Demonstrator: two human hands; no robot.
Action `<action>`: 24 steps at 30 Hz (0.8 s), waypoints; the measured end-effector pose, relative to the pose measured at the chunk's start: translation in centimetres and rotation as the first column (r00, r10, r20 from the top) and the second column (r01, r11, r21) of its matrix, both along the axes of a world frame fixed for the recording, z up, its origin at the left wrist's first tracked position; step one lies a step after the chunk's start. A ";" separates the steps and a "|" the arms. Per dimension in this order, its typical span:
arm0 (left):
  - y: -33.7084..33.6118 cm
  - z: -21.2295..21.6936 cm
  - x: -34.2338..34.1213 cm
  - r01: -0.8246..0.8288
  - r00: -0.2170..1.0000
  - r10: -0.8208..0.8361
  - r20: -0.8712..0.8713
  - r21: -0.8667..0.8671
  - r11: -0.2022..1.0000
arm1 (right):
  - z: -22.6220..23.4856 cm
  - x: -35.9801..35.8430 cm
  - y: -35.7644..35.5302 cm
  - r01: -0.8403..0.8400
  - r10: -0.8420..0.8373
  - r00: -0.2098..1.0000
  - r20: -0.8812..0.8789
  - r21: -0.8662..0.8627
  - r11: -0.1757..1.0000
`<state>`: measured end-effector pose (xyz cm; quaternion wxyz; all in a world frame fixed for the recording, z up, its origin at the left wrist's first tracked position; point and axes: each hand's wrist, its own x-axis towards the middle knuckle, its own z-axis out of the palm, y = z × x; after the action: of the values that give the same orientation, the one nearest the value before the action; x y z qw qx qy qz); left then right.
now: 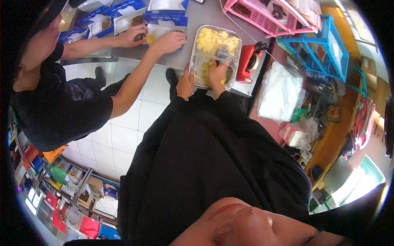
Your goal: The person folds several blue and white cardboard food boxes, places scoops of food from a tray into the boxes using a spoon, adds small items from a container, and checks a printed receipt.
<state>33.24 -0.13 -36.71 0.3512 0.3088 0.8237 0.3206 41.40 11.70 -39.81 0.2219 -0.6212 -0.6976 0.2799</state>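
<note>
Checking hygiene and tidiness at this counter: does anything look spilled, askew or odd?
Nothing looks spilled. The yellow food sits inside the clear tray, which overhangs the counter edge slightly while the left hand steadies it. The right hand is bare in the food. A co-worker's hands fill blue boxes neatly.

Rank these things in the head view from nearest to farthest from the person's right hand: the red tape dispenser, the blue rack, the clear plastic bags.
Measured from the right hand, which is in the clear tray of yellow food:
1. Red tape dispenser, just right of the tray.
2. Clear plastic bags, farther right, lower on the counter.
3. Blue rack, far right, beyond the bags.
</note>
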 end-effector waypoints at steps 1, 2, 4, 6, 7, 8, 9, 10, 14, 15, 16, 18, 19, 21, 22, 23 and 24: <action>-0.2 0.1 -0.1 -0.009 1.000 0.009 -0.001 -0.005 1.000 | -0.6 -0.4 -0.7 0.218 -0.224 0.967 -0.124 -0.065 0.974; -0.3 0.2 -0.3 -0.013 1.000 0.013 0.024 -0.028 1.000 | 0.3 -0.7 -0.5 0.239 -0.287 0.877 -0.385 -0.168 0.956; 1.1 0.9 0.0 0.041 0.998 -0.040 0.058 -0.018 0.999 | -5.0 2.7 4.0 0.113 -0.179 0.929 -0.324 -0.212 0.971; 1.3 0.2 0.3 0.037 0.999 -0.036 -0.036 0.022 0.999 | -6.4 3.3 4.8 -0.049 -0.029 0.964 -0.265 -0.282 0.958; 0.4 -0.1 0.1 -0.001 0.999 0.001 -0.040 0.014 1.000 | -4.9 1.5 3.1 -0.054 0.043 0.984 -0.171 -0.059 0.997; 0.2 0.0 0.1 -0.009 1.000 0.009 -0.013 0.029 1.000 | -4.2 1.0 3.2 -0.062 0.070 0.990 -0.124 0.067 0.996; 0.1 0.1 -0.1 -0.017 1.000 0.016 0.012 0.043 0.999 | -3.4 0.4 3.4 -0.066 0.080 0.994 -0.069 0.196 0.978; 0.1 0.1 -0.1 -0.006 1.000 0.006 0.002 0.031 0.999 | -2.9 0.2 3.6 -0.145 0.147 0.989 0.011 0.233 0.962; -0.6 -0.4 0.3 -0.048 0.999 0.047 0.024 0.013 0.999 | 2.5 -0.8 4.0 -0.375 0.381 0.802 0.459 -0.108 0.921; -0.3 -0.1 0.4 -0.057 0.998 0.057 0.015 -0.011 0.998 | 3.5 -0.2 3.7 -0.365 0.376 0.805 0.459 -0.116 0.924; 0.0 0.1 0.3 -0.076 0.997 0.076 0.001 -0.033 0.997 | 4.5 0.2 3.6 -0.430 0.430 0.775 0.464 -0.112 0.896; 0.6 0.2 0.8 -0.099 0.995 0.099 -0.007 -0.011 0.995 | 4.8 2.8 3.3 -0.559 0.514 0.722 0.464 -0.047 0.828; 0.6 0.3 1.1 -0.124 0.992 0.124 -0.012 0.009 0.992 | 4.8 4.2 2.2 -0.554 0.510 0.722 0.468 -0.051 0.831; 0.8 0.7 1.2 -0.122 0.992 0.122 -0.012 -0.014 0.992 | 5.0 6.6 0.2 -0.619 0.610 0.520 0.599 -0.228 0.752; 0.9 1.0 1.3 -0.133 0.991 0.133 -0.019 -0.037 0.990 | 5.7 6.9 -0.3 -0.625 0.613 0.510 0.604 -0.230 0.746; 0.8 1.1 1.4 -0.137 0.990 0.137 -0.016 -0.040 0.990 | 6.3 6.7 -1.2 -0.622 0.670 0.521 0.528 -0.302 0.722; 0.7 1.1 1.5 -0.155 0.988 0.154 -0.030 -0.014 0.988 | 6.8 6.3 -1.7 -0.622 0.720 0.531 0.446 -0.373 0.689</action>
<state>34.76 0.59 -35.57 0.3157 0.2457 0.8528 0.3356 47.75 9.98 -33.02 -0.1717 -0.3730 -0.8883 0.2057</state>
